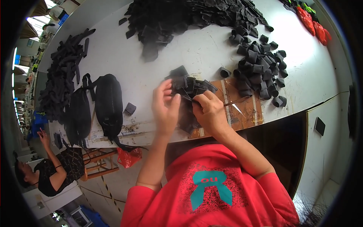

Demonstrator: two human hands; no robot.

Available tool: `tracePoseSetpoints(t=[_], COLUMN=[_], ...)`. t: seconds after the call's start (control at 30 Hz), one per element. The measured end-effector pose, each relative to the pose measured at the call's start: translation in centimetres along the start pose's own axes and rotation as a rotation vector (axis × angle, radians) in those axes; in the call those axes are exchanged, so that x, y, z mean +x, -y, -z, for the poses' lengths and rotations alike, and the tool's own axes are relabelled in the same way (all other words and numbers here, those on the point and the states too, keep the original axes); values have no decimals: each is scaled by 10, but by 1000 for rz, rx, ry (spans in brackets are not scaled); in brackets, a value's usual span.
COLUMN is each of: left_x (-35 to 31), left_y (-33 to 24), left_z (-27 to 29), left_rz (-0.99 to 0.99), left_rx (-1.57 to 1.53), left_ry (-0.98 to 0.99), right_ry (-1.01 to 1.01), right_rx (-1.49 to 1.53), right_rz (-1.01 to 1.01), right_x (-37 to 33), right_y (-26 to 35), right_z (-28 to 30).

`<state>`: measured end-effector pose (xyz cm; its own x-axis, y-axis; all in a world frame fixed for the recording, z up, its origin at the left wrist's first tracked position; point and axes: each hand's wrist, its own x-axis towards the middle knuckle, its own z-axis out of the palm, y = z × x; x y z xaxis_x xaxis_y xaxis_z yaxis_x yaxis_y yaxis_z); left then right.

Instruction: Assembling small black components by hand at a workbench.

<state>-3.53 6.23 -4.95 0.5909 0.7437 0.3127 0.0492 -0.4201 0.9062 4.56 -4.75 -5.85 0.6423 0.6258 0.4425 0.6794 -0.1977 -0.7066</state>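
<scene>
So, there's red lettering on the teal print [207, 184] of the red shirt [155, 208], down at 6 o'clock. Left hand [166, 108] is loosely open, thumb apart from fingers. Right hand [210, 112] is curled in a pinch on a black fabric piece [187, 98]. The little fabric pile [185, 83] on the white worktop [204, 49] sits just beside both, 1 o'clock from left, 11 from right.
</scene>
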Motion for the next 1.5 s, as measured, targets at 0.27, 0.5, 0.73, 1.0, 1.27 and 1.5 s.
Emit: tracePoseSetpoints(t=[0.27,0.5,0.73,1.0,1.27,1.5], left_x=[5,-2,-18,-22,-44,-55], left_y=[-11,18,-26,-21,-47,-51], left_z=[9,12,-2,-7,-14,-35], left_rz=[-242,-198,473,536,314,365], left_rx=[299,348,-289,-531,-248,-353], left_ry=[236,14,229,268,315,12], right_ry=[154,105,-32,100,16,44], right_rx=[209,155,-30,62,95,-330], right_rz=[-129,-268,2,-99,13,165], right_x=[-2,-10,-22,-18,-23,-34], right_y=[-6,1,6,17,16,8], right_z=[12,17,14,35,54,55])
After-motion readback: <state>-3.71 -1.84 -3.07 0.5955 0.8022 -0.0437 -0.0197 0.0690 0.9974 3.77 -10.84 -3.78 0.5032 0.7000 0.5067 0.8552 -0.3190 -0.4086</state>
